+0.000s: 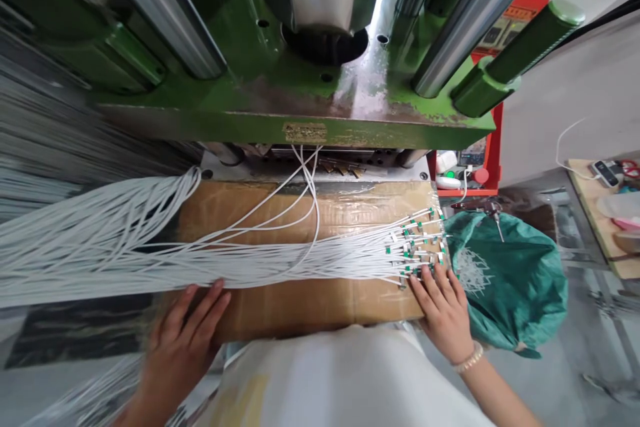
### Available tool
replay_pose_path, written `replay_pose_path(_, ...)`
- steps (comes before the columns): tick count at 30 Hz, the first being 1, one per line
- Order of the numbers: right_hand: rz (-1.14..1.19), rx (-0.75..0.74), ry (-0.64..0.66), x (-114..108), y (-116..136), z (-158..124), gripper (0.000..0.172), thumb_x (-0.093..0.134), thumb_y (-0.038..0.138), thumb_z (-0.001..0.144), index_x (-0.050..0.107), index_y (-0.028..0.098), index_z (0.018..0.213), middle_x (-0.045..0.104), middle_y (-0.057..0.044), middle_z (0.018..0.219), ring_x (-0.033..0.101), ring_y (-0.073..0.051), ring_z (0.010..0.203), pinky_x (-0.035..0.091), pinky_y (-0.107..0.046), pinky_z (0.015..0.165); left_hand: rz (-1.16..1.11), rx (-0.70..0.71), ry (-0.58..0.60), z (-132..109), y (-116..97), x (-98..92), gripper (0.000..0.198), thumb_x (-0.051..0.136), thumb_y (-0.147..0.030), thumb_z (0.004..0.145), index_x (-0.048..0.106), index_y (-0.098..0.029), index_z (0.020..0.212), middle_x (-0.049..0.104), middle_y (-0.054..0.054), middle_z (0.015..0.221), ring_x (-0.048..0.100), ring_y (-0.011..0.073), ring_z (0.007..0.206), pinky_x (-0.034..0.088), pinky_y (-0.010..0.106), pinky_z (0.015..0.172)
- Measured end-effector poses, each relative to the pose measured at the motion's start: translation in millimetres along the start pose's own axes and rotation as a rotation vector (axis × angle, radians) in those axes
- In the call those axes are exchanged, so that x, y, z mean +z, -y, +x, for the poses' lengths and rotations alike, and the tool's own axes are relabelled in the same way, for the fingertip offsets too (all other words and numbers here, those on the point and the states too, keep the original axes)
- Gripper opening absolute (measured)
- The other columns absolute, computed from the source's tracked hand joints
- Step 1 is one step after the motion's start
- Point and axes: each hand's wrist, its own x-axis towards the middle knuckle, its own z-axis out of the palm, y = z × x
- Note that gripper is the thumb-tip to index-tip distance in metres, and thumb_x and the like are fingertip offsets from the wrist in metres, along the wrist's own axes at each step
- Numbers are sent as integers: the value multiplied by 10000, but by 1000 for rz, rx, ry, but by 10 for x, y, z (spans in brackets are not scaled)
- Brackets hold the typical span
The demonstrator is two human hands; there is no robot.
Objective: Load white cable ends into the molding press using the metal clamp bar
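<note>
A green press (300, 97) is filling the top of my view, its steel columns rising at both sides. In front of it I'm seeing white cables (340, 257) running across, with some looping back at the left; they are lying over cardboard (300, 310) in the middle, and a few strands are curving up toward the gap under the press. At the far right, a table (590, 197) is holding small items. Nearer, a green bag (535, 280) is gaping open, and a red box (495, 173) is standing behind it. My left grip (183, 337) is spreading its fingers, the tips meeting the near edge of the cables. My right grip (444, 317) is lying flat with fingers slightly apart, the tips resting by the cable ends. A pale bracelet (469, 358) is circling the right wrist. White scraps (473, 271) are lying in the bag, and green connectors (388, 250) are clustering at the cable ends.
</note>
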Motion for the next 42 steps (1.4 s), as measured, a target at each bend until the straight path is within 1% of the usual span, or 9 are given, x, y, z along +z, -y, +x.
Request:
replay_pose_path(5, 83, -112, -1, -309, 98, 223, 778, 570, 349, 865, 137, 216, 1498, 208, -94, 1521, 125, -410, 1386, 270, -637, 1041, -138, 255, 40, 400, -111, -304, 836, 583, -451, 804, 120, -307, 1484, 277, 24, 1516, 267, 347, 1364, 235, 549, 1103)
replay_pose_path(12, 163, -283, 30, -279, 567, 1243, 827, 551, 553, 847, 215, 130, 1472, 175, -173, 1519, 179, -348, 1389, 220, -557, 1100, -178, 445, 156, 1590, -978, -316, 503, 371, -411, 957, 332, -145, 1382, 561, 122, 1290, 514, 219, 1187, 311, 401, 1060)
replay_pose_path(14, 125, -295, 111, -176, 632, 1383, 770, 522, 579, 857, 303, 125, 1439, 276, -157, 1490, 234, -308, 1376, 193, -525, 1119, -35, 360, 264, 1836, -837, -363, 456, 399, -410, 949, 438, -144, 1317, 647, 130, 1135, 598, 245, 1054, 389, 416, 967)
replay_pose_path(17, 108, -273, 138, -68, 626, 1406, 725, 487, 589, 875, 365, 110, 1406, 394, -124, 1435, 312, -265, 1340, 191, -479, 1128, 333, 110, 373, 2037, -240, -617, 421, 430, -430, 934, 572, -110, 1168, 690, 99, 866, 642, 281, 916, 408, 484, 906)
replay_pose_path(21, 106, -276, 89, -31, 604, 1349, 701, 490, 570, 881, 398, 90, 1383, 417, -136, 1417, 329, -265, 1329, 206, -464, 1120, 427, 153, 211, 1987, 230, -919, 402, 230, -185, 971, 590, -41, 1079, 612, 107, 1112, 441, 305, 1239, 199, 604, 1037)
replay_pose_path(27, 126, -274, 120, -86, 627, 1371, 683, 489, 555, 887, 410, 83, 1373, 432, -143, 1404, 343, -279, 1311, 197, -475, 1112, -44, 434, 518, 1713, -247, -720, 263, 435, -158, 893, 599, -210, 1092, 626, 54, 1086, 580, 183, 1002, 463, 307, 873)
replay_pose_path(34, 250, -286, 301, -361, 714, 1745, 681, 609, 554, 811, 478, 117, 1318, 516, -163, 1273, 399, -315, 1216, 353, -469, 1006, 58, 356, 664, 1798, -378, -679, 190, 516, -91, 783, 587, -152, 949, 622, 72, 932, 605, 232, 861, 477, 339, 735)
replay_pose_path(39, 409, -358, 149, -144, 1271, 2057, 679, 647, 465, 803, 439, 96, 1335, 512, -145, 1281, 384, -303, 1224, 329, -428, 1037, -163, 402, 558, 1799, -359, -726, 143, 451, -179, 860, 593, -172, 845, 625, 53, 890, 585, 196, 878, 454, 309, 801)
replay_pose_path(42, 327, -294, 119, -23, 1363, 2105, 427, 524, 301, 901, 484, 120, 1286, 638, -104, 1006, 559, -232, 917, 443, -349, 802, -417, 191, 380, 1688, -179, -932, 220, 385, -307, 913, 579, -203, 916, 636, 24, 895, 588, 171, 833, 462, 276, 762)
